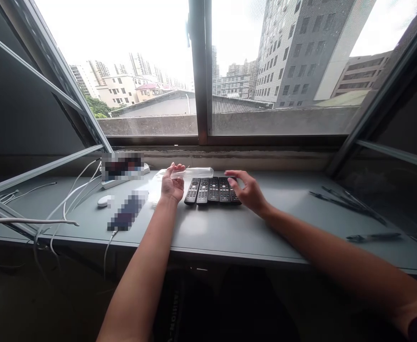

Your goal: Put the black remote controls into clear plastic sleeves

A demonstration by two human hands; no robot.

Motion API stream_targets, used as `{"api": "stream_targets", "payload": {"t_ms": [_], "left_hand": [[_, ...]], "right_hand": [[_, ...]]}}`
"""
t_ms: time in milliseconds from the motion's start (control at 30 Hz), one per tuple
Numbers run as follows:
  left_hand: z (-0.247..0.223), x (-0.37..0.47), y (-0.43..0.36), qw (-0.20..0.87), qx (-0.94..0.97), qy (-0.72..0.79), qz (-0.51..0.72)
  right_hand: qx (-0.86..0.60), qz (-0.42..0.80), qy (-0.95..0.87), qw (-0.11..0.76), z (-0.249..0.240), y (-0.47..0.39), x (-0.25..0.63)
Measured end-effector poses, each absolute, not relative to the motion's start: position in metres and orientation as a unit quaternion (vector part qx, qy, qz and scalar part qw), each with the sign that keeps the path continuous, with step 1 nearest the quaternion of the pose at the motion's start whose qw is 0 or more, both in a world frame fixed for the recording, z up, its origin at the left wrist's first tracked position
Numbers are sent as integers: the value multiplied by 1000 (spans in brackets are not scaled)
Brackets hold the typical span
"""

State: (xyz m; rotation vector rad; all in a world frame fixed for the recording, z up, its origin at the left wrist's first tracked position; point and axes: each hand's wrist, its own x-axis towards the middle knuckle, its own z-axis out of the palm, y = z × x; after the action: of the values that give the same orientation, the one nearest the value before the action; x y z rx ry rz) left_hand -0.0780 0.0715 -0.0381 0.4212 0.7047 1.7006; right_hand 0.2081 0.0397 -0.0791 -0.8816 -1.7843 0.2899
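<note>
Several black remote controls (pixel 213 191) lie side by side in a row on the grey table (pixel 208 232). Behind the row is a clear plastic sleeve (pixel 199 172). My left hand (pixel 173 184) is raised at the left end of the row, palm turned up, fingers curled round the left end of the sleeve. At the right end, my right hand (pixel 247 190) hovers over the rightmost remote, thumb and fingers apart, with nothing visible between them. It partly covers that remote.
On the left are a blurred phone-like object (pixel 128 213), a white mouse-like object (pixel 103 202), a power strip (pixel 137 175) and white cables (pixel 65 202). Pens (pixel 351 202) lie at the right. Metal frame posts flank the table before a window.
</note>
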Motion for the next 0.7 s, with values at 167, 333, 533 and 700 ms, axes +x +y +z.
{"api": "stream_targets", "payload": {"t_ms": [167,333,533,700], "left_hand": [[-40,-82,72,596,129,278,742],[-39,-79,71,607,134,273,734],[-36,-77,68,623,130,274,721],[-39,-78,69,624,129,275,720]], "right_hand": [[-575,79,-721,379,-105,77,229],[-582,156,-719,348,-107,84,234],[-613,155,-709,313,-95,75,230],[-644,208,-664,319,-83,78,238]]}}
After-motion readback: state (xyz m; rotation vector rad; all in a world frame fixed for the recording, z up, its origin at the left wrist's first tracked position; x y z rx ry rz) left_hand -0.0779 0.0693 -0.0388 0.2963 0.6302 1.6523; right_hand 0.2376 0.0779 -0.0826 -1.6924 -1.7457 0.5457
